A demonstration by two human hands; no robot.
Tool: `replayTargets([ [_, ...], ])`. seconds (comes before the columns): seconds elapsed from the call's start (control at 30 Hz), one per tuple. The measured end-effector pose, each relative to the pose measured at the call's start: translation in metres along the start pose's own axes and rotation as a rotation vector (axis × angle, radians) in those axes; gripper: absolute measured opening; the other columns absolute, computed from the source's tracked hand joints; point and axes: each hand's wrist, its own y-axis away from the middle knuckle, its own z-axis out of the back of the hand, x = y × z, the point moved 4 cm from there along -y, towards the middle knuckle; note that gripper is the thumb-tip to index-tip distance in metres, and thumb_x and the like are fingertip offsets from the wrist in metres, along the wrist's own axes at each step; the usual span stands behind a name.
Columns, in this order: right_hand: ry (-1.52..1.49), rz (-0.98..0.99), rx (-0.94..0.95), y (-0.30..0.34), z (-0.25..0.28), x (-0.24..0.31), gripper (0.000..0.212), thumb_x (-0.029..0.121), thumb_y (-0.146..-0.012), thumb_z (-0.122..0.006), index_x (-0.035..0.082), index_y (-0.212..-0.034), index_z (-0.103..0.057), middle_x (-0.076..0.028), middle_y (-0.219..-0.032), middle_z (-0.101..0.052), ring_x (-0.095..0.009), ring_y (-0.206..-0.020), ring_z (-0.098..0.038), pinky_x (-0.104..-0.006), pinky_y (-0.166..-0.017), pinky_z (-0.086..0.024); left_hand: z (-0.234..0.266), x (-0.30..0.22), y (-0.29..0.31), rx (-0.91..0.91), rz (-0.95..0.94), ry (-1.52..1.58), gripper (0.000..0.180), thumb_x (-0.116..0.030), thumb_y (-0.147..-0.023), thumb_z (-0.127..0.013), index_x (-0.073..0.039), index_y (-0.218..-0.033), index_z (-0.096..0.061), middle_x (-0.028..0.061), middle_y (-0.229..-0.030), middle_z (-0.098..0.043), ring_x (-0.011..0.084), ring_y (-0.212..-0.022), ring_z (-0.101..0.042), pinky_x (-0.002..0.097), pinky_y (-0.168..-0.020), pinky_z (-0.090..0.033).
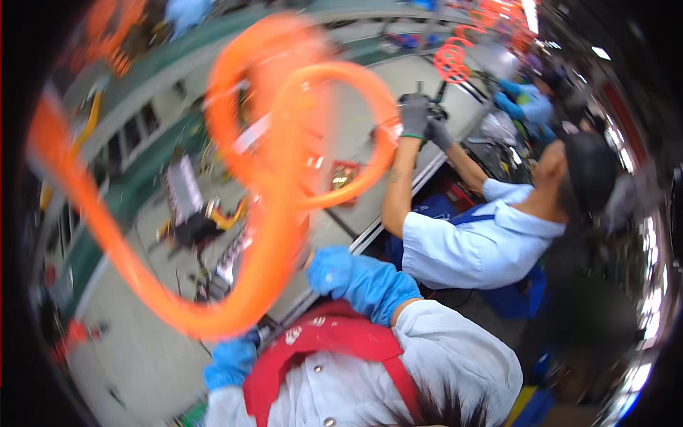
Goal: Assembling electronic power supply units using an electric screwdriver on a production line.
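Observation:
A thick orange coiled hose (270, 249), smeared by motion, hangs close in front and covers much of the bench before me. From the right, my arm in a blue sleeve cover (348, 281) reaches behind it; only a sliver of my right hand (304, 255) shows, its fingers hidden. My left arm, in a matching blue sleeve cover (231, 361), ends at the bench's near edge, and the hose hides that hand. Nearest to both hands are a ribbed metal part (231, 261) and small dark parts (210, 286), partly covered. Whatever my hands hold cannot be made out.
On my right a co-worker in grey gloves (414, 115) handles a dark object over the pale bench (341, 231). A silvery strip-like part (183, 188) and a black-and-yellow item (196, 229) lie farther left. A red box (345, 174) sits beyond the hose.

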Motion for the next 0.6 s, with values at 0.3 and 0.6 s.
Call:
replayTargets([
  [0.3,0.055,0.018,-0.157,-0.021,0.03,0.089,0.035,0.014,-0.065,-0.066,0.009,-0.1,-0.062,-0.015,-0.077,-0.063,-0.032,-0.07,-0.063,-0.0372,-0.067,-0.051,0.002,-0.035,-0.037,0.159,-0.26,0.001,0.048,-0.02,-0.079,-0.066,-0.001,-0.123,-0.058,0.0137,-0.111,-0.066,0.0247,-0.101,-0.063,0.036,-0.088,-0.049],
  [0.6,-0.07,-0.097,-0.158,-0.019,0.037,0.089,0.027,0.014,-0.069,-0.066,0.008,-0.095,-0.06,-0.012,-0.074,-0.061,-0.024,-0.064,-0.058,-0.0345,-0.066,-0.05,0.046,-0.001,0.017,0.218,0.111,1.486,0.046,-0.025,-0.082,-0.05,-0.006,-0.123,-0.059,0.0161,-0.119,-0.061,0.032,-0.106,-0.058,0.0399,-0.085,-0.051],
])
